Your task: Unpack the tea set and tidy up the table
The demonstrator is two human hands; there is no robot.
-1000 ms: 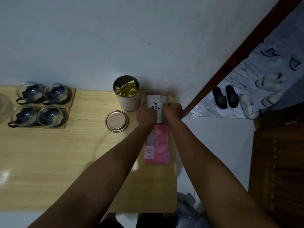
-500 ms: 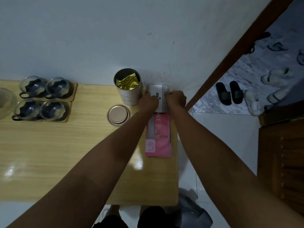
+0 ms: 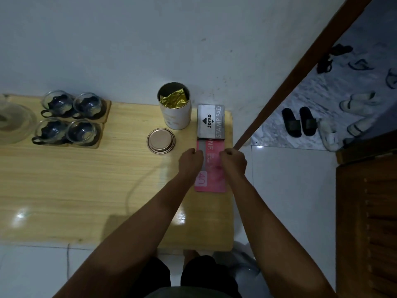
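Our left hand (image 3: 191, 160) and right hand (image 3: 233, 161), fingers curled, flank the flat pink packet (image 3: 211, 168); a clumsy shove could knock the grey stamp-pad box (image 3: 211, 122) into the open white tin (image 3: 175, 106).

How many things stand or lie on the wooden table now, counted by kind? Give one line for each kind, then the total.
Glass cups: 4
Wooden coasters: 2
Tea tin: 1
Tin lid: 1
Stamp pad box: 1
Pink packet: 1
Glass vessel at the left edge: 1
Total: 11
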